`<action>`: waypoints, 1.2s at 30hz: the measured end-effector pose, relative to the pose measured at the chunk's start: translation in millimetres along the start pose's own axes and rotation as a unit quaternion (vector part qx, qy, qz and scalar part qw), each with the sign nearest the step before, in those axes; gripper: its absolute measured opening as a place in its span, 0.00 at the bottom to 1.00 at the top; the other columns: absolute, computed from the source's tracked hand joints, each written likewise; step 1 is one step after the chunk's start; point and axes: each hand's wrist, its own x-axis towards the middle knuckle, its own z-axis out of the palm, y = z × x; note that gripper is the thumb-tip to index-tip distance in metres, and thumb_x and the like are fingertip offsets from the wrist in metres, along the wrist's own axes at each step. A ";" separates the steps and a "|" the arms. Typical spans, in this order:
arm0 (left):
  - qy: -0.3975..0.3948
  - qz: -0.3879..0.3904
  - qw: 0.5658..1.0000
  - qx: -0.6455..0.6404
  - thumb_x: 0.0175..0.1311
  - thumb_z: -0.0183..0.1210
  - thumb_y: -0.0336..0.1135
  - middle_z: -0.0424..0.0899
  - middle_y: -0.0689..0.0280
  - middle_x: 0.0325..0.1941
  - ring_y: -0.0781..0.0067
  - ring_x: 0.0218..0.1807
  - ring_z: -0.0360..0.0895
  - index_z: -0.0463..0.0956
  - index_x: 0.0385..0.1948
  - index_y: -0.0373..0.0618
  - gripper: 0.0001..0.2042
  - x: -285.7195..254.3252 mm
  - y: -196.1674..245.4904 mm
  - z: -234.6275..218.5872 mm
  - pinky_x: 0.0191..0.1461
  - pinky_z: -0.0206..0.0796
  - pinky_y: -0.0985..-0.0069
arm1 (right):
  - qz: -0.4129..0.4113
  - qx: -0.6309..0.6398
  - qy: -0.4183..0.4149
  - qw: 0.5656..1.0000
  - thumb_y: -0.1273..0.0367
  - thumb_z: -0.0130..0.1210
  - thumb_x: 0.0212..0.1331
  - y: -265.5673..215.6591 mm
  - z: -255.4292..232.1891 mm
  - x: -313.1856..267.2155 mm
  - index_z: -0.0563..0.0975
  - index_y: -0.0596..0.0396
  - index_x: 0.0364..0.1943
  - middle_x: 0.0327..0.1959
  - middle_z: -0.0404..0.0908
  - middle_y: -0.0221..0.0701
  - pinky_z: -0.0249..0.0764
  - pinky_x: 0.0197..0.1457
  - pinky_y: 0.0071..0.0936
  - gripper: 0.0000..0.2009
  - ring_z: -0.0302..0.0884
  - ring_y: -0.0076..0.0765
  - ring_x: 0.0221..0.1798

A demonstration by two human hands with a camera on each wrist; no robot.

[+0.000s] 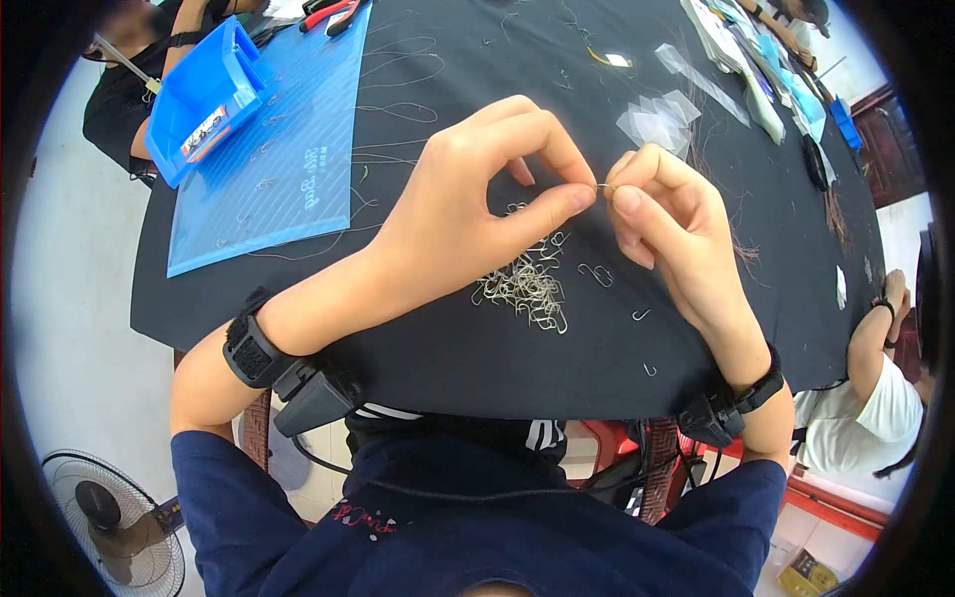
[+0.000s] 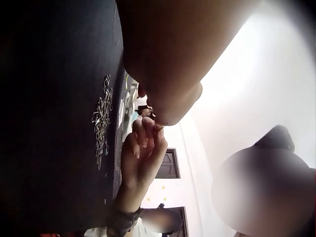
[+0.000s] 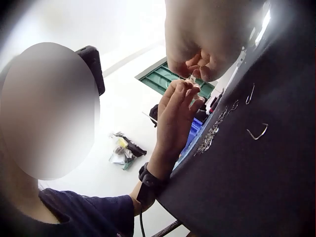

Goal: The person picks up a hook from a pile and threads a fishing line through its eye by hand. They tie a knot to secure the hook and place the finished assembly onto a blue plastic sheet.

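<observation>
Above a black table (image 1: 497,358), my two hands meet over a heap of small metal hooks (image 1: 527,284). My left hand (image 1: 497,184) pinches one small hook (image 1: 603,187) between thumb and forefinger. My right hand (image 1: 662,204) pinches the same hook from the other side, its fingers curled. The left wrist view shows the right hand (image 2: 143,148) beside the heap of hooks (image 2: 101,118). The right wrist view shows the left hand (image 3: 175,118) meeting the right fingertips (image 3: 197,69).
Loose hooks (image 1: 597,274) lie right of the heap. A blue mat (image 1: 279,159) with a blue bin (image 1: 204,95) and red pliers (image 1: 333,15) lies at the far left. Clear plastic bags (image 1: 662,119) lie further back. Other people sit at the left and right edges.
</observation>
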 end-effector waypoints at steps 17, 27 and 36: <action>-0.078 -0.268 0.904 -0.322 0.63 0.60 0.29 0.76 0.72 0.32 0.87 0.36 0.70 0.72 0.28 0.40 0.06 -5.0 14.2 5.3 0.40 0.63 0.84 | -0.260 -0.341 0.094 0.898 0.81 0.60 0.45 3.0 9.9 -3.6 0.76 0.58 0.29 0.26 0.74 0.26 0.64 0.22 0.18 0.07 0.70 0.19 0.24; -0.087 -0.163 0.972 -0.143 0.59 0.63 0.28 0.77 0.70 0.28 0.86 0.33 0.72 0.75 0.26 0.39 0.06 -6.6 12.0 2.7 0.36 0.64 0.83 | -0.224 -0.345 0.024 0.911 0.80 0.60 0.47 -1.0 6.2 -2.9 0.76 0.59 0.30 0.26 0.74 0.28 0.64 0.23 0.18 0.06 0.70 0.20 0.23; -0.015 -0.033 0.999 0.027 0.53 0.65 0.26 0.77 0.68 0.27 0.78 0.30 0.71 0.78 0.25 0.39 0.04 -1.0 13.7 -3.3 0.33 0.60 0.81 | -0.035 -0.111 0.008 0.993 0.72 0.58 0.62 -6.1 1.1 -2.3 0.78 0.61 0.37 0.32 0.79 0.27 0.71 0.37 0.14 0.06 0.75 0.16 0.38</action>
